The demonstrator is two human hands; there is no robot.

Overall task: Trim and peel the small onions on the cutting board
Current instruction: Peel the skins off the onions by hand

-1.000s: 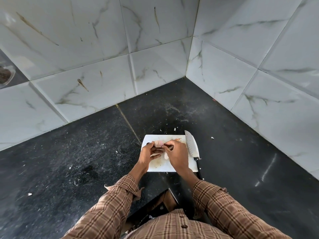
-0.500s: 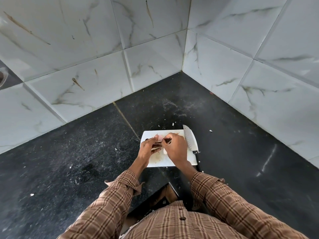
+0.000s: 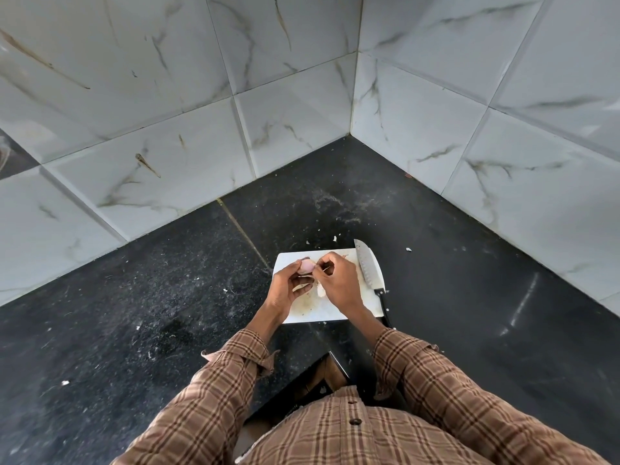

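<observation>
A white cutting board (image 3: 335,313) lies on the black counter in front of me. My left hand (image 3: 285,290) holds a small pale pink onion (image 3: 306,266) above the board's left part. My right hand (image 3: 339,280) is closed beside it, fingertips pinching a thin strip of skin at the onion's right side. Another pale onion piece (image 3: 321,290) shows between my hands, low over the board. A knife (image 3: 369,268) with a dimpled blade and black handle rests along the board's right edge, tip pointing away from me.
Brown peel scraps and stains (image 3: 310,302) lie on the board. White bits (image 3: 334,238) are scattered on the black counter (image 3: 167,297). Marble-tiled walls (image 3: 285,122) meet in a corner behind the board. The counter's inner corner edge (image 3: 330,355) is near my body.
The onion in my left hand now shows more pale pink surface, and my right hand's fingertips have shifted at its right side. The view has tilted slightly.
</observation>
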